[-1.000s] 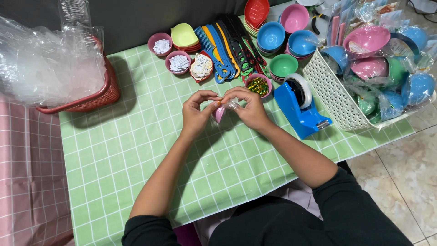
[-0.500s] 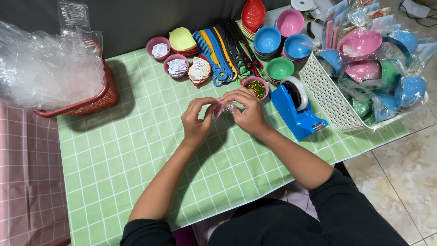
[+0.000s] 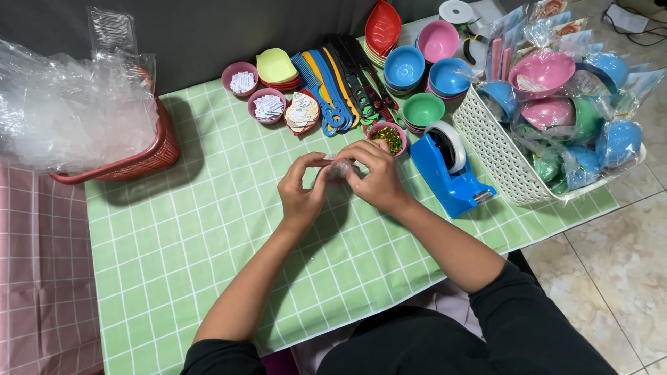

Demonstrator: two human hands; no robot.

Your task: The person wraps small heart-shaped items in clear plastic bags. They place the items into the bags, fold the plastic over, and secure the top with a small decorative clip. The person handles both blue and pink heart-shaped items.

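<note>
The left hand (image 3: 300, 191) and the right hand (image 3: 375, 173) meet over the middle of the green checked tablecloth (image 3: 208, 243), fingertips pinched together on a small crinkled clear plastic packet (image 3: 339, 169) with something pinkish inside. Both hands are closed on it from opposite sides, held just above the cloth, which seems to be a grip for working the wrap close in front of the person.

Largest on the table is the red woven plastic basket (image 3: 139, 161) at the far left, heaped with loose clear plastic bags (image 3: 69, 104), set off to the side of the hands. At the far right stands a white perforated plastic basket (image 3: 497, 160) filled with wrapped bowls in pink, blue and green (image 3: 556, 76). Beside it, just right of the right hand, sits a blue tape dispenser (image 3: 451, 177) with its roll up, near enough to reach.

Along the back edge are stacks of small round plastic bowls in blue, pink and green (image 3: 424, 73), a fan of blue, yellow and black plastic combs (image 3: 340, 80), and small pink cups holding white paper slips (image 3: 267, 106). Smallest, just beyond the right hand's knuckles, is a pink cup of green and gold glittery bits (image 3: 386, 135).
</note>
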